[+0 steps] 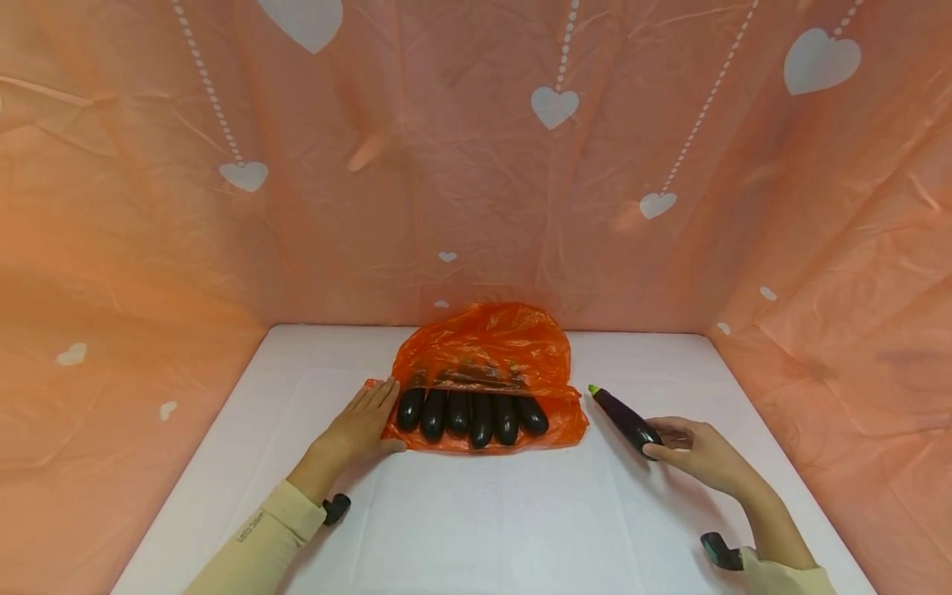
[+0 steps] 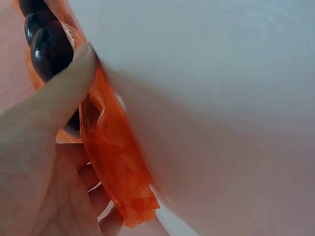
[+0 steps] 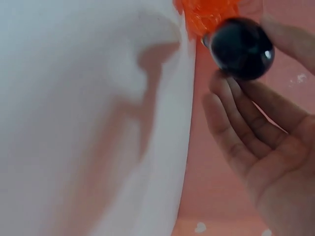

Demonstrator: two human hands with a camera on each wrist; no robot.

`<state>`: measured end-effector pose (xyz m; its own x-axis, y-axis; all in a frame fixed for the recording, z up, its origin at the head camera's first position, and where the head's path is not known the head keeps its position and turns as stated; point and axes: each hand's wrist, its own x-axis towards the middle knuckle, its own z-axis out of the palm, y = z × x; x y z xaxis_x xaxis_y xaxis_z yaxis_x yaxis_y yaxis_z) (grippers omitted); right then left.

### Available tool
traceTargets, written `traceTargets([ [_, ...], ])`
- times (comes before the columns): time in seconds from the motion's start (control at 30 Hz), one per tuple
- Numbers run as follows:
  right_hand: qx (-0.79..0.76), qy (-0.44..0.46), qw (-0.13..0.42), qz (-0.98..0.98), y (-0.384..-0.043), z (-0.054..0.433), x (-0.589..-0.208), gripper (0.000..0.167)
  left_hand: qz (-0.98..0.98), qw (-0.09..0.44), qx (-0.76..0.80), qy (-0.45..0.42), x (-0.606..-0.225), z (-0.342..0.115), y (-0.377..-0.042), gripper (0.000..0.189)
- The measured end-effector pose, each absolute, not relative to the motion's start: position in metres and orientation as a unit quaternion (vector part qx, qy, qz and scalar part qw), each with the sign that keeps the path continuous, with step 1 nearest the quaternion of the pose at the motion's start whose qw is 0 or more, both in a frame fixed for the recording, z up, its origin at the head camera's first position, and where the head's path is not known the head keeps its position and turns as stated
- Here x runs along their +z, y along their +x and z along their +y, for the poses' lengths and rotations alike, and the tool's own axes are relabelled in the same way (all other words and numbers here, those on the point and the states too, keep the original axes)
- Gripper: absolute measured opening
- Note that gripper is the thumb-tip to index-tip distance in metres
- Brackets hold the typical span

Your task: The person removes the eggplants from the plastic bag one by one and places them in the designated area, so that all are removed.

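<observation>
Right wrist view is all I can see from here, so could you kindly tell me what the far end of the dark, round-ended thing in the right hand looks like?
Observer: The far tip of that eggplant, pointing away from the right hand, is green.
Operator: Thank you; I see only a piece of the orange bag, so could you tell me how many more eggplants show in it?
Observer: Six dark eggplants show their rounded ends in a row at its open front.
Operator: Is anything touching the bag, please?
Observer: Yes, the left hand touches its left side.
</observation>
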<state>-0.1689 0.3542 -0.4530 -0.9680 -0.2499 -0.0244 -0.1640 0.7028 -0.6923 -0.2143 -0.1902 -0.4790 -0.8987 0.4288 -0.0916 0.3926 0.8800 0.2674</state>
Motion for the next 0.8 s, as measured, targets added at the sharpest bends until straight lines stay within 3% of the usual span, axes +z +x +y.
traceTargets([
  [0.8,-0.38,-0.067,0.014,0.923,-0.195,0.317,-0.477,0.054,0.965,0.099,0.132,0.206,-0.472,-0.188,-0.212,0.111],
])
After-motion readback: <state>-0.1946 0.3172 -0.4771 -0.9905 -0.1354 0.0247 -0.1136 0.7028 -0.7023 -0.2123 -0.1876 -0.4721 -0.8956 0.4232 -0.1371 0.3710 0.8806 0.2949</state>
